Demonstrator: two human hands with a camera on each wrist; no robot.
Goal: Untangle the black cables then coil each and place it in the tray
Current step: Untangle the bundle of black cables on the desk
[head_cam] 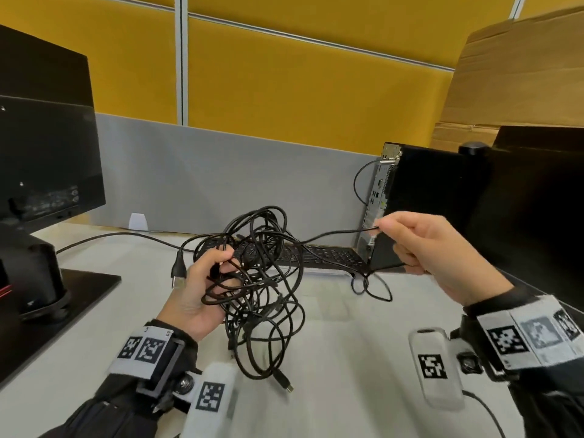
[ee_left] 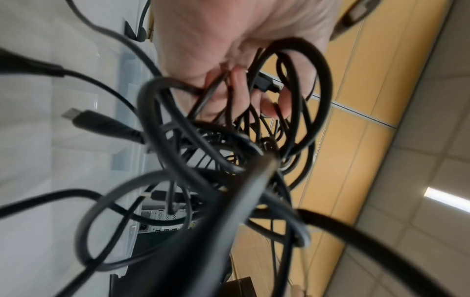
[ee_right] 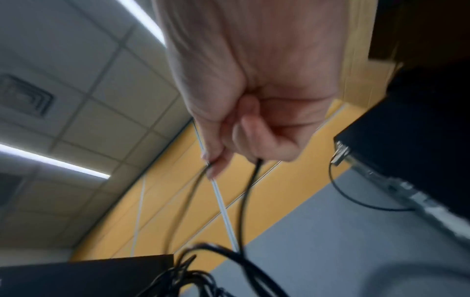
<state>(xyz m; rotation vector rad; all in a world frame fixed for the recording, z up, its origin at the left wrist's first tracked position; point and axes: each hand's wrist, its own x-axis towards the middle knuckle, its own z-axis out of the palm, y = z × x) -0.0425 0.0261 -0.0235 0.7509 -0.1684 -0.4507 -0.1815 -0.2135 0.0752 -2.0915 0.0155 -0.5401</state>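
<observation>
A tangle of black cables [head_cam: 259, 279] hangs in the air over the white table [head_cam: 347, 358]. My left hand [head_cam: 218, 270] grips the tangle from the left, fingers curled through several loops [ee_left: 203, 160]. A USB plug [head_cam: 178, 278] dangles beside that hand and another plug [head_cam: 284, 382] hangs at the bottom. My right hand [head_cam: 387, 229] pinches one strand [head_cam: 335, 233] between thumb and forefinger, drawn out taut to the right. A small loop [head_cam: 369, 287] droops below it. In the right wrist view the hand [ee_right: 223, 158] holds two thin strands [ee_right: 244, 201]. A clear plastic tray [ee_left: 129, 84] shows faintly on the table.
A black monitor [head_cam: 47, 153] on its stand sits at the left. A black keyboard [head_cam: 322, 257] lies behind the tangle. A desktop computer [head_cam: 420, 200] and a second monitor [head_cam: 537, 216] stand at the right. A grey divider [head_cam: 221, 175] backs the table.
</observation>
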